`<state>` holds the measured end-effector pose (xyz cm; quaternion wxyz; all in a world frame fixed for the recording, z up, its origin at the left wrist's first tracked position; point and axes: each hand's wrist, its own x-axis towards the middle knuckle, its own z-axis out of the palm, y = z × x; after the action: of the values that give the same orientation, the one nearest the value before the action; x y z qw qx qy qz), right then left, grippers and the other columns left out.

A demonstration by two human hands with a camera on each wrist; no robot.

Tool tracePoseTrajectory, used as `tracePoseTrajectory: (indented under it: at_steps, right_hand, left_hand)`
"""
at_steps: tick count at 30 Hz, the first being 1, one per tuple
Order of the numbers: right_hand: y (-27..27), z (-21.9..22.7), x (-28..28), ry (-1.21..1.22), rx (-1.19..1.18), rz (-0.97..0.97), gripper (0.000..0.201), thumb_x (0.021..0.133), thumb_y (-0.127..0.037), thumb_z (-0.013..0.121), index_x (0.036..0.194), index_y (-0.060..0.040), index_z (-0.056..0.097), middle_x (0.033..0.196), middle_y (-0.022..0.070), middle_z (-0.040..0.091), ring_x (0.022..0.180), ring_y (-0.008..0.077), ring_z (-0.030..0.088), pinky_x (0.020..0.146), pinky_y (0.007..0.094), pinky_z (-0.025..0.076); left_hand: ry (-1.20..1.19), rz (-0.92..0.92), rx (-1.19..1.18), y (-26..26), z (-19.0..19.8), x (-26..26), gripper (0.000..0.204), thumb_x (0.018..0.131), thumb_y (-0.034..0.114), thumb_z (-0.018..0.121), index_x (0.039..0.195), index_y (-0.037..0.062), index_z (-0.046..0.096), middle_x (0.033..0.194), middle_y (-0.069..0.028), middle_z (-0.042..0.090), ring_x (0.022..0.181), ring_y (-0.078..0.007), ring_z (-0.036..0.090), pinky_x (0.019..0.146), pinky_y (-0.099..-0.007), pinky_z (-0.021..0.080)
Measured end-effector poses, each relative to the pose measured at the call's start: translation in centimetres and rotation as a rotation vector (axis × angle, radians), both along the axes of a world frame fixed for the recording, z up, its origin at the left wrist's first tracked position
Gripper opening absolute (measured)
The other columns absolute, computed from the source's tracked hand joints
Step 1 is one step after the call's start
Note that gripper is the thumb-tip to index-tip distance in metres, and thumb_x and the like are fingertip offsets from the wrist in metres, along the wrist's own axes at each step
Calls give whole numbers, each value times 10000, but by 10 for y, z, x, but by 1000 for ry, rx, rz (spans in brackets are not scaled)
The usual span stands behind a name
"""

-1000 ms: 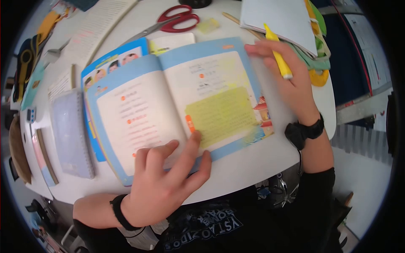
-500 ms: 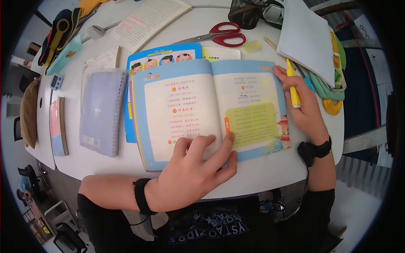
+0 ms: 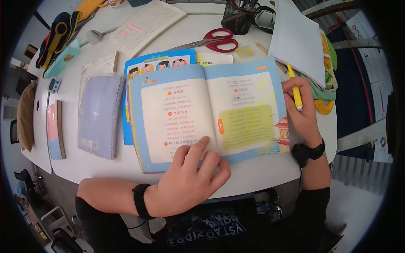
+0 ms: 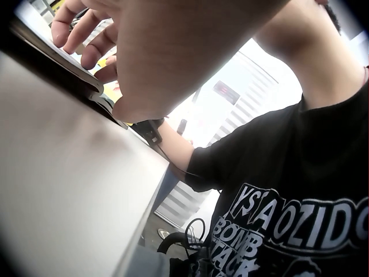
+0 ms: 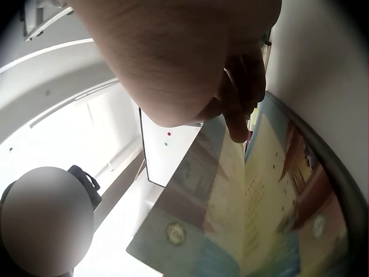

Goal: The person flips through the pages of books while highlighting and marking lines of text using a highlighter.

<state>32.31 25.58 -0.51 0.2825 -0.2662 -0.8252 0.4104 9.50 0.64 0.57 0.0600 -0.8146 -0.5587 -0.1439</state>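
Observation:
An open blue-bordered book [image 3: 249, 87] lies on the desk, its right page bearing a yellow-green highlighted box. My left hand [image 3: 185, 179] rests across the lower part of the book, fingers loosely bent, the index fingertip near the center fold. My right hand [image 3: 304, 110] is at the book's right edge and holds a yellow highlighter [image 3: 296, 90] between its fingers. In the left wrist view the left hand [image 4: 155, 55] hovers its bent fingers over the pages. In the right wrist view the right hand's fingers reach to the pages [image 5: 179, 210], which stand apart from each other.
Red-handled scissors [image 3: 213, 41] lie behind the book near a mesh pen cup [image 3: 237, 20]. A translucent spiral notebook [image 3: 100, 118] sits left, with a small blue timer [image 3: 53, 84] beyond. White papers [image 3: 297, 42] and a green-yellow pouch [image 3: 322, 101] are at the right.
The left index finger has moved from the right page's highlighted box to the center fold. My right hand has shifted down along the book's right edge, still with the highlighter. The head view has turned.

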Motion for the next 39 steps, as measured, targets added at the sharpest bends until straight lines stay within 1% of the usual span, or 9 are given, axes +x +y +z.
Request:
tracePoseTrajectory:
  at_steps: [5, 8, 11, 12, 14, 18, 24, 26, 39]
  right_hand:
    - [-17, 0, -2, -13, 15, 27, 277, 989, 30, 588, 1251, -37, 524, 1162, 95, 586, 1099, 179, 605, 976, 307, 483]
    - [-35, -4, 1, -93, -342, 88, 331, 964, 0, 652, 1271, -56, 543, 1246, 156, 623, 1169, 286, 637, 1015, 384, 503]
    - [-61, 15, -25, -178, -21, 725, 370, 930, -131, 751, 1261, -124, 586, 1379, 171, 626, 1358, 420, 532, 1125, 506, 439]
    - [-66, 15, -28, -169, 16, 788, 349, 947, -124, 725, 1267, -143, 589, 1457, 159, 611, 1427, 395, 487, 1151, 504, 412]
    - [-69, 10, -38, -44, 9, 863, 348, 941, -95, 727, 1256, -157, 594, 1500, 168, 596, 1424, 389, 496, 1151, 496, 414]
    - [-64, -2, -34, 23, -116, 851, 342, 1034, -264, 655, 1353, -158, 589, 1529, 173, 578, 1449, 400, 479, 1219, 527, 320]
    - [-29, -4, -19, 183, -316, 475, 406, 1046, -190, 635, 1421, -47, 583, 1243, 135, 705, 1106, 239, 631, 1031, 390, 475]
    - [-21, -1, -17, 113, -270, 394, 406, 1066, -178, 593, 1432, -5, 579, 1132, 106, 690, 1043, 172, 625, 977, 337, 484]
    - [-44, 14, -32, -78, -409, 185, 441, 1031, -153, 636, 1453, -30, 601, 1137, 123, 726, 1000, 193, 667, 904, 334, 535]
  left_hand:
    - [-14, -33, 44, 1, 6, -1, 177, 770, 86, 692, 926, 54, 617, 838, -113, 537, 989, -371, 645, 709, -411, 514]
    - [-95, -210, -86, -21, 18, 2, 149, 753, 134, 682, 850, 30, 637, 767, -89, 527, 882, -276, 633, 728, -374, 511]
    - [-189, -507, -80, -32, 19, 9, 214, 744, 185, 664, 883, 22, 675, 813, -96, 593, 920, -245, 648, 831, -372, 529]
    - [-175, -675, -15, -33, 19, 12, 245, 752, 206, 661, 919, 29, 693, 871, -101, 634, 958, -239, 659, 902, -381, 545]
    - [-171, -652, 44, -29, 10, 18, 258, 771, 218, 650, 945, 35, 701, 952, -109, 662, 1031, -255, 663, 981, -416, 528]
    - [-115, -357, -12, -19, 17, 15, 209, 855, 176, 649, 1038, 91, 700, 1232, -132, 678, 1279, -349, 630, 1063, -490, 507]
    - [13, -25, -203, -9, 7, 17, 390, 892, 261, 675, 1262, 137, 663, 1498, -205, 565, 1385, -460, 522, 1066, -623, 459]
    - [30, 5, -193, -12, 6, 19, 419, 890, 286, 694, 1289, 163, 667, 1540, -212, 534, 1418, -433, 494, 1020, -607, 460]
    - [17, 27, -195, -7, 0, 16, 471, 852, 316, 702, 1291, 148, 667, 1515, -205, 551, 1440, -295, 515, 933, -601, 374]
